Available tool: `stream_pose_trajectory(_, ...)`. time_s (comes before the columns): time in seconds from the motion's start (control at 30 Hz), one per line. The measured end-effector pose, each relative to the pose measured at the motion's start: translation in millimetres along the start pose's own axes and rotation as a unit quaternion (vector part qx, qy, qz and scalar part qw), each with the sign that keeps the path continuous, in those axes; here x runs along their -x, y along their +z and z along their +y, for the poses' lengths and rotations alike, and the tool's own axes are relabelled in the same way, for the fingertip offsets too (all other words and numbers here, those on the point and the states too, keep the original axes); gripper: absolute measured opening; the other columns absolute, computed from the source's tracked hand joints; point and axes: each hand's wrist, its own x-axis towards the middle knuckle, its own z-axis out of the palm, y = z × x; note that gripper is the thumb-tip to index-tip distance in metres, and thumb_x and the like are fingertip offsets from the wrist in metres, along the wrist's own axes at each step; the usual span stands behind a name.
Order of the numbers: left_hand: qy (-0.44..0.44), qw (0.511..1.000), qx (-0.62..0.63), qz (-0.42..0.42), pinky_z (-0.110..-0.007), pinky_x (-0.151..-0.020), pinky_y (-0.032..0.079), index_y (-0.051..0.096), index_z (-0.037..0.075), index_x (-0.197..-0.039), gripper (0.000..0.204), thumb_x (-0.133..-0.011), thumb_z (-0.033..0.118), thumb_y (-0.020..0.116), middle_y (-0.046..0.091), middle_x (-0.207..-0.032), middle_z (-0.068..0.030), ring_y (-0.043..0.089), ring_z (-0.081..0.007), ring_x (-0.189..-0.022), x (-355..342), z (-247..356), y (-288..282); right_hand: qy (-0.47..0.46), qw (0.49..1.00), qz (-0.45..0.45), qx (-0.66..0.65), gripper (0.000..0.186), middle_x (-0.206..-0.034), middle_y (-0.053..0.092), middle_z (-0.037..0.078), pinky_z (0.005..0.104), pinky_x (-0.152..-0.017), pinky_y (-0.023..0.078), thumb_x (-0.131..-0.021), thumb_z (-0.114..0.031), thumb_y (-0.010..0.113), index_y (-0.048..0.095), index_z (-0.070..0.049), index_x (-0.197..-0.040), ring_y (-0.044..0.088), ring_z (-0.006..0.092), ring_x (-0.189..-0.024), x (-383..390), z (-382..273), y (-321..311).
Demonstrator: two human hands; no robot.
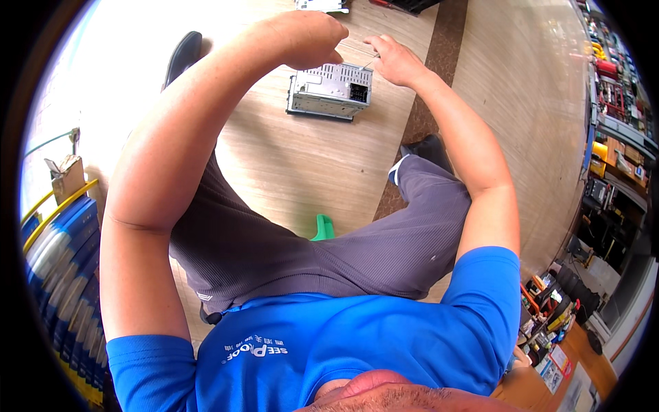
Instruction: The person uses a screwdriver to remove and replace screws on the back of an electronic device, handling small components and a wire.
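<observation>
Fingers of the right hand (399, 63) pinch a thin tool (369, 62), apparently working the car stereo (331, 87); the left hand (309, 41), parted, should steady it.

Pale floor (522, 103), brown strip (446, 34), cluttered shelves (623, 132)

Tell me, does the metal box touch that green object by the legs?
Apart: the head view shows a stretch of pale floor between the metal box and the green object.
</observation>
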Motion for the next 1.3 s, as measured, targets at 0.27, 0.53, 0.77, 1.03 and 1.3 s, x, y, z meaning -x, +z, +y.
stream_pose_trajectory(0.27, -0.005, 1.0, 0.004, -0.009, -0.043, -0.097, 0.051, 0.056, 0.003, -0.134, 0.047, -0.095, 0.027, 0.065, 0.067, -0.12, -0.0172, 0.064, -0.0316, -0.112, -0.7, -1.4, 1.0, 0.036, 0.999, -0.028, 0.006, 0.046, -0.127, 0.06, 0.02, 0.045, -0.097, 0.05, -0.088, -0.012, 0.06, 0.053, -0.009, -0.133, 0.059, 0.0364, -0.116, 0.8, -1.3, -2.0)
stream_pose_trajectory(0.53, 0.017, 0.999, 0.014, 0.038, -0.045, -0.09, 0.053, 0.065, 0.001, -0.109, 0.033, -0.093, 0.03, 0.067, 0.069, -0.11, -0.0162, 0.065, -0.0342, -0.106, -2.7, -6.3, 3.6, -0.004, 1.0, -0.012, 0.012, 0.043, -0.116, 0.062, 0.019, 0.0436, -0.094, 0.05, -0.088, -0.012, 0.059, 0.053, -0.007, -0.13, 0.062, 0.0348, -0.106, -1.2, 2.6, 1.3)
stream_pose_trajectory(0.77, 0.003, 1.0, 0.026, -0.007, -0.045, -0.094, 0.051, 0.06, 0.003, -0.126, 0.041, -0.093, 0.026, 0.066, 0.067, -0.114, -0.0176, 0.064, -0.0343, -0.109, -0.6, -5.2, -0.6, -0.035, 0.999, 0.011, -0.013, 0.042, -0.116, 0.064, 0.02, 0.0452, -0.094, 0.05, -0.088, -0.014, 0.06, 0.054, -0.006, -0.129, 0.061, 0.0367, -0.11, 0.1, 1.5, 0.6)
stream_pose_trajectory(1.03, 0.004, 1.0, 0.03, -0.003, -0.044, -0.094, 0.051, 0.06, 0.003, -0.125, 0.04, -0.093, 0.027, 0.066, 0.068, -0.113, -0.0174, 0.065, -0.0334, -0.108, 2.8, -3.4, -2.8, 0.032, 0.999, -0.009, 0.02, 0.042, -0.125, 0.061, 0.019, 0.0461, -0.094, 0.051, -0.09, -0.018, 0.06, 0.053, -0.009, -0.131, 0.061, 0.0375, -0.113, 2.1, -2.9, -4.5)
stream_pose_trajectory(1.3, -0.002, 0.999, 0.032, -0.003, -0.044, -0.094, 0.051, 0.059, 0.002, -0.127, 0.043, -0.093, 0.027, 0.067, 0.069, -0.113, -0.0172, 0.065, -0.0331, -0.108, 1.1, -3.7, -0.5, 0.023, 0.999, -0.025, 0.027, 0.044, -0.129, 0.057, 0.019, 0.046, -0.096, 0.05, -0.09, -0.016, 0.059, 0.052, -0.009, -0.133, 0.059, 0.0374, -0.116, -3.8, 0.4, -1.6)
